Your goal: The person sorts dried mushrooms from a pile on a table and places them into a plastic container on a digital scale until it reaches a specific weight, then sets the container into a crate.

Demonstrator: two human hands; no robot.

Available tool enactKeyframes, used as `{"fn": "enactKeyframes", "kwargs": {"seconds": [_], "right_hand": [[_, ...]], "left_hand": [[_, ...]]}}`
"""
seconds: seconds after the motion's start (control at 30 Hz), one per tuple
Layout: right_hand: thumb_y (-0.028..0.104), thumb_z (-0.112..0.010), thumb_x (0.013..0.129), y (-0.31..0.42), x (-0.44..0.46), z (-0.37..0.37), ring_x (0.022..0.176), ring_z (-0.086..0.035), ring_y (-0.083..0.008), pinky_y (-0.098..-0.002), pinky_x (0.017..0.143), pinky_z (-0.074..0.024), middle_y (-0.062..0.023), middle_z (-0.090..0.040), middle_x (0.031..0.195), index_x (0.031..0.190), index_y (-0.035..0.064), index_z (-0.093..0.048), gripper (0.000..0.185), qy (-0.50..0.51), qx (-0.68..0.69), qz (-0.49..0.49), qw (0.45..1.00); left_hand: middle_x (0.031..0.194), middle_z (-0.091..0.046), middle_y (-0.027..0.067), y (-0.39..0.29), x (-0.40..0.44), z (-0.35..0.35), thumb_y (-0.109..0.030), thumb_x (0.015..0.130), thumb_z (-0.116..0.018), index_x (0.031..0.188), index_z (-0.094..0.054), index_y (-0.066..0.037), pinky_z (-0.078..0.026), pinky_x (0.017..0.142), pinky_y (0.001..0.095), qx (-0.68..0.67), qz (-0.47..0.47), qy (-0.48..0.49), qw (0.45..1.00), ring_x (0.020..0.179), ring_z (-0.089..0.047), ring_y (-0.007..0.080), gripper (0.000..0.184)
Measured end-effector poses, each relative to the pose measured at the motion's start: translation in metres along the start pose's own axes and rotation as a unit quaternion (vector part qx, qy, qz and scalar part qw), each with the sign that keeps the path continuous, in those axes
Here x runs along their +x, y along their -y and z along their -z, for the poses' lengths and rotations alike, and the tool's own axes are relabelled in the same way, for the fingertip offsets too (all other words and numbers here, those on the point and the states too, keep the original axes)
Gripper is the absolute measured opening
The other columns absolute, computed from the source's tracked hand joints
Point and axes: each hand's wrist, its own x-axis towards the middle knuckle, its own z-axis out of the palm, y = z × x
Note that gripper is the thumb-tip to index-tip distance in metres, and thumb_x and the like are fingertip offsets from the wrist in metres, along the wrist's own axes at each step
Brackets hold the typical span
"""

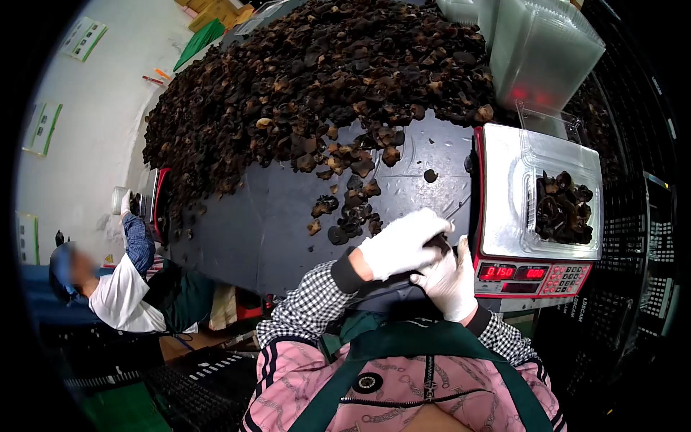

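Note:
Both my hands wear white gloves and meet at the table's near edge, just left of the scale. My left hand [407, 245] is closed, its fingers bent over a dark piece of wood ear mushroom [440, 243]. Below and to the right, my right hand [450, 286] grips the same piece, partly hidden by the gloves. On the steel pan of a red weighing scale [504, 237] lies an open clear plastic box [531, 223] with dark wood ear mushrooms [565, 205] in it. The red display reads 0.150.
A large heap of dried wood ear mushrooms [309, 79] covers the far table [281, 216]. Loose pieces [353, 209] lie nearer my hands. Stacked clear boxes [543, 57] stand behind the scale. At left, a co-worker [122, 295] reaches to another scale [160, 201]. Black crates [633, 237] line the right.

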Motion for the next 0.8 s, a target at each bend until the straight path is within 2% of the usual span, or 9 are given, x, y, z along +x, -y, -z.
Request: {"fn": "enactKeyframes", "kwargs": {"seconds": [0.1, 0.13, 0.23, 0.3, 0.47, 0.57, 0.67, 0.77, 0.8], "right_hand": [[0.047, -0.048, 0.104, -0.001, 0.003, 0.02, 0.084, -0.065, -0.0237, -0.0317, 0.065, -0.0489, -0.0085, -0.068, 0.104, 0.128, 0.0082, -0.061, 0.048, -0.048, -0.076, -0.02, 0.996], [0.038, -0.054, 0.102, -0.001, 0.0, 0.005, 0.075, -0.062, -0.021, -0.0288, 0.06, -0.0434, -0.0073, -0.068, 0.093, 0.116, 0.0068, -0.067, 0.037, -0.069, -0.059, -0.041, 0.995], [0.037, -0.054, 0.102, -0.004, -0.004, 0.01, 0.074, -0.061, -0.0213, -0.0296, 0.062, -0.045, -0.0073, -0.068, 0.092, 0.114, 0.0064, -0.067, 0.035, -0.072, -0.085, -0.052, 0.992], [0.039, -0.052, 0.102, -0.003, -0.006, 0.011, 0.077, -0.063, -0.0225, -0.0314, 0.065, -0.0475, -0.0078, -0.069, 0.095, 0.117, 0.0066, -0.066, 0.038, -0.05, -0.095, -0.043, 0.993], [0.056, -0.043, 0.104, 0.0, -0.002, 0.0, 0.093, -0.068, -0.028, -0.0379, 0.075, -0.054, -0.0099, -0.069, 0.111, 0.13, 0.0077, -0.059, 0.057, -0.048, -0.078, -0.031, 0.995], [0.055, -0.042, 0.104, 0.0, -0.001, -0.01, 0.1, -0.067, -0.0263, -0.0376, 0.075, -0.0546, -0.0103, -0.068, 0.116, 0.13, 0.0082, -0.059, 0.056, -0.054, -0.037, -0.022, 0.998], [0.042, -0.049, 0.103, -0.001, 0.0, -0.005, 0.094, -0.064, -0.0231, -0.0306, 0.066, -0.0501, -0.0082, -0.067, 0.11, 0.125, 0.0088, -0.062, 0.042, -0.045, -0.05, -0.04, 0.997], [0.026, -0.056, 0.1, -0.001, -0.005, -0.004, 0.082, -0.061, -0.0206, -0.0259, 0.057, -0.0435, -0.0062, -0.067, 0.102, 0.119, 0.0075, -0.064, 0.027, -0.033, -0.095, -0.063, 0.993], [0.024, -0.057, 0.099, -0.001, -0.006, -0.003, 0.083, -0.061, -0.0208, -0.0265, 0.058, -0.0438, -0.0065, -0.067, 0.103, 0.119, 0.0076, -0.065, 0.027, -0.033, -0.096, -0.066, 0.993]], "left_hand": [[0.111, -0.065, 0.0154, 0.012, 0.005, 0.018, -0.026, 0.084, -0.076, 0.118, -0.065, -0.003, -0.049, 0.097, 0.0413, 0.074, -0.055, -0.022, 0.996, 0.11, -0.061, 0.0342, 0.043], [0.11, -0.065, 0.0162, 0.036, 0.012, 0.014, -0.022, 0.086, -0.073, 0.117, -0.065, -0.004, -0.049, 0.096, 0.0414, 0.11, -0.069, -0.119, 0.984, 0.108, -0.061, 0.0337, 0.037], [0.109, -0.063, 0.0187, 0.075, 0.052, 0.026, -0.005, 0.085, -0.063, 0.115, -0.066, -0.006, -0.051, 0.086, 0.042, 0.347, 0.084, -0.257, 0.898, 0.097, -0.06, 0.0369, 0.031], [0.105, -0.062, 0.0186, 0.111, 0.064, 0.023, -0.001, 0.083, -0.062, 0.109, -0.068, -0.006, -0.051, 0.083, 0.0416, 0.37, 0.074, -0.303, 0.875, 0.097, -0.06, 0.0367, 0.028], [0.093, -0.063, 0.015, 0.065, 0.023, -0.002, -0.003, 0.083, -0.063, 0.098, -0.067, -0.005, -0.052, 0.083, 0.0418, 0.135, -0.03, -0.269, 0.953, 0.093, -0.063, 0.033, 0.015], [0.103, -0.066, 0.0145, 0.001, -0.011, 0.017, -0.017, 0.086, -0.069, 0.117, -0.068, -0.005, -0.052, 0.091, 0.0391, -0.008, 0.05, 0.022, 0.998, 0.1, -0.064, 0.0316, 0.033], [0.109, -0.067, 0.0138, 0.048, 0.001, 0.022, -0.018, 0.088, -0.069, 0.115, -0.068, -0.006, -0.051, 0.093, 0.0408, 0.173, -0.091, -0.15, 0.969, 0.104, -0.063, 0.0323, 0.029], [0.115, -0.067, 0.0149, 0.084, 0.036, 0.067, 0.002, 0.08, -0.065, 0.117, -0.067, -0.011, -0.054, 0.089, 0.0428, 0.333, 0.078, -0.258, 0.904, 0.103, -0.065, 0.0366, 0.04], [0.112, -0.066, 0.0165, 0.118, 0.043, 0.07, 0.005, 0.079, -0.063, 0.117, -0.068, -0.011, -0.055, 0.084, 0.0431, 0.397, 0.01, -0.336, 0.854, 0.1, -0.066, 0.0379, 0.042]]}}
